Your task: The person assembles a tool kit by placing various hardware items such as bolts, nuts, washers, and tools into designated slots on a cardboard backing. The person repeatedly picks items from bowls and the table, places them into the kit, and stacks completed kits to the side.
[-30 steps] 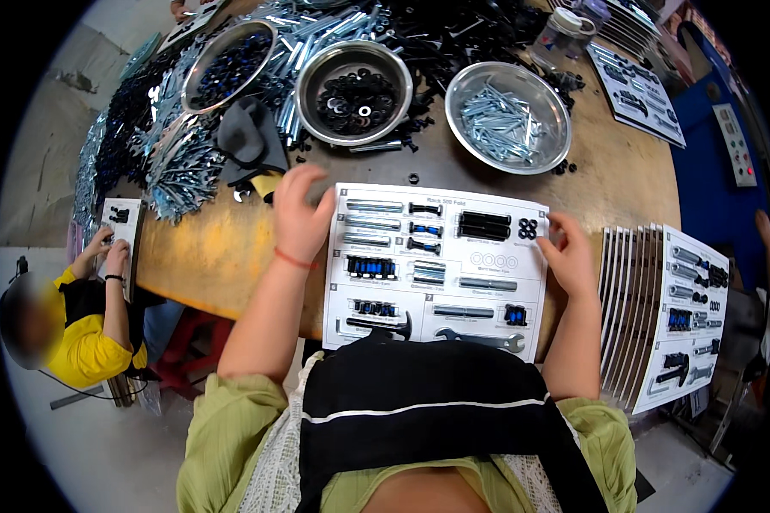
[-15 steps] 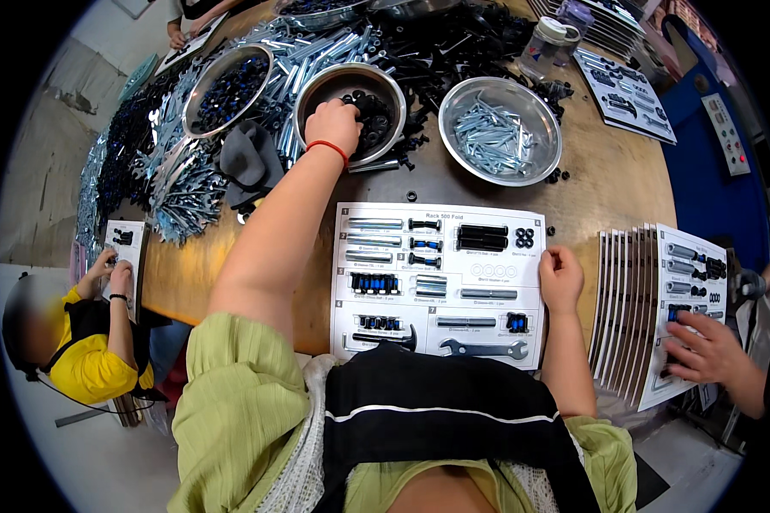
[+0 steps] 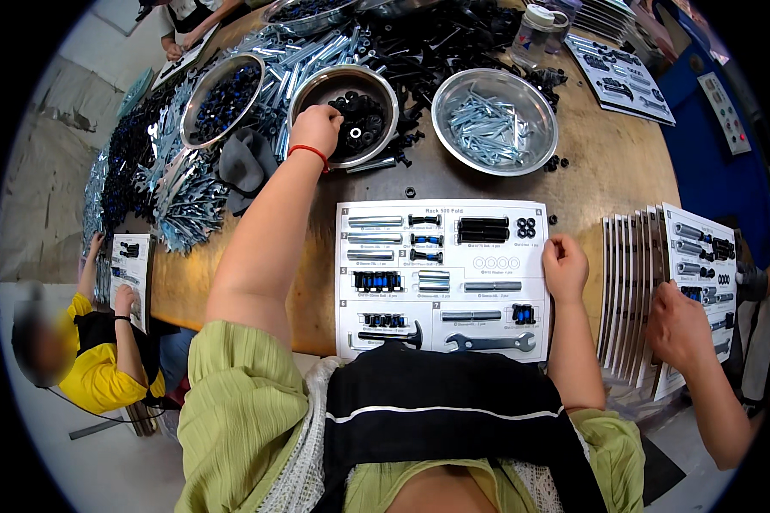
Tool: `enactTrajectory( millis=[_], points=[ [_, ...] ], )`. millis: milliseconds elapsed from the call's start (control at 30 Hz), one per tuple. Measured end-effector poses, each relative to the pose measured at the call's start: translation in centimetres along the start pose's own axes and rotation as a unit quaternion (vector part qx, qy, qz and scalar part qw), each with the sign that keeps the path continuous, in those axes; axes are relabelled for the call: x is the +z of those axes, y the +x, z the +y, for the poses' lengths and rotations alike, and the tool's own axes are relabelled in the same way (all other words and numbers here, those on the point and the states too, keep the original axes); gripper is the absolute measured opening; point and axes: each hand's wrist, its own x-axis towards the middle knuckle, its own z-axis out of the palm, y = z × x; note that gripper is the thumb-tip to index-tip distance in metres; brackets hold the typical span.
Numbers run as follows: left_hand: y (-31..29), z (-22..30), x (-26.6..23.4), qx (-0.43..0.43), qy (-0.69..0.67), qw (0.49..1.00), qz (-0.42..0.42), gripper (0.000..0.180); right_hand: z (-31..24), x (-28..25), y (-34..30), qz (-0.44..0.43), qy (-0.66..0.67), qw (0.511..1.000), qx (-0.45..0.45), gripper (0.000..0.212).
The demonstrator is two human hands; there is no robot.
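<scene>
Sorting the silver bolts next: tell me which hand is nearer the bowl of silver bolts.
Left. The left hand is in the neighbouring bowl of black washers; the right hand rests on the parts sheet, below the bowl of silver bolts.

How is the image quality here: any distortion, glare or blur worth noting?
Head view: strong fisheye, so the table edge bows and black corners frame the picture; light is even and soft; mild glare on the steel bowl of black washers by the left hand; the sorting sheet and right hand are sharp; a face at the left rim is blurred.
</scene>
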Motion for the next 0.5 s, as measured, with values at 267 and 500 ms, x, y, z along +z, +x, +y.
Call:
enactTrajectory(
  millis=[267,500],
  points=[
    [0.7,-0.2,-1.3,-0.121,-0.224,0.967,-0.015,0.027,-0.8,-0.6,0.1,-0.003,-0.015,1.000,0.002,0.007],
    [-0.1,-0.1,-2.1,-0.161,-0.314,0.935,-0.040,0.027,-1.3,-0.8,0.0,-0.007,-0.029,1.000,-0.006,0.006]
  ],
)
